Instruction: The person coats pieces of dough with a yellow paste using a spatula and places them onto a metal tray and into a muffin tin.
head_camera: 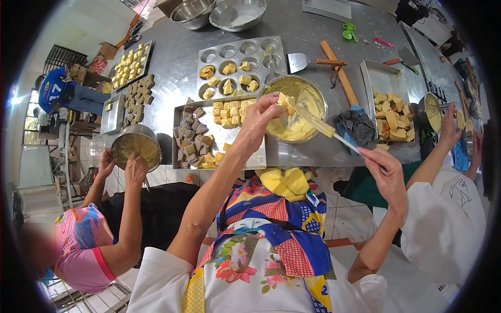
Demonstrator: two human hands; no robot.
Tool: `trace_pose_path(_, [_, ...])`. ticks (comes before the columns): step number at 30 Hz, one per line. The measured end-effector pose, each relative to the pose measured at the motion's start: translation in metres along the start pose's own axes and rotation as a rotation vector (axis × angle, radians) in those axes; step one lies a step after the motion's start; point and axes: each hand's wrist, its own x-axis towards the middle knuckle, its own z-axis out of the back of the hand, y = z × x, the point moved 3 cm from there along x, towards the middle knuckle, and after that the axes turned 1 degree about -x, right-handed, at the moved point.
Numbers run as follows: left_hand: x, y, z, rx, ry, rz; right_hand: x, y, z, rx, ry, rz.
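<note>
Between the fingers of my left hand (263,116) is a cream-coated piece of cake (286,101), held over a steel bowl (325,103). Yellow cream (299,131) lines the bowl's bottom and wall. My right hand (385,172) grips the thin handle of a spatula (313,120), whose pale blade reaches across the bowl and touches or nearly touches the cake piece. Left of the bowl, a metal tray (235,150) holds coated yellow cubes (231,113) in rows, plus loose brown and purplish cake cubes (190,135). Behind them, a muffin pan (219,51) carries coated pieces in some cups.
A wooden-handled scraper (299,63), a wooden stick (338,72) and a dark cloth (356,127) lie right of the bowl. Farther right stands a pan of cake chunks (393,117). Co-workers flank me; the left one's hands work in a bowl (135,146). Steel bowls (238,15) stand at the back.
</note>
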Motion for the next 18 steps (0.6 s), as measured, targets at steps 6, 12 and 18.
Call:
trace_pose_path(6, [0.003,-0.020,0.001,0.414,0.124,0.021,0.005,0.005,0.016,-0.081,-0.093,0.050])
trace_pose_path(12, [0.008,-0.036,-0.010,0.753,0.220,-0.239,0.019,0.016,0.012,-0.135,-0.057,0.129])
trace_pose_path(18, [0.016,-0.027,-0.005,0.656,0.261,-0.018,0.025,0.018,0.014,-0.283,-0.132,0.186])
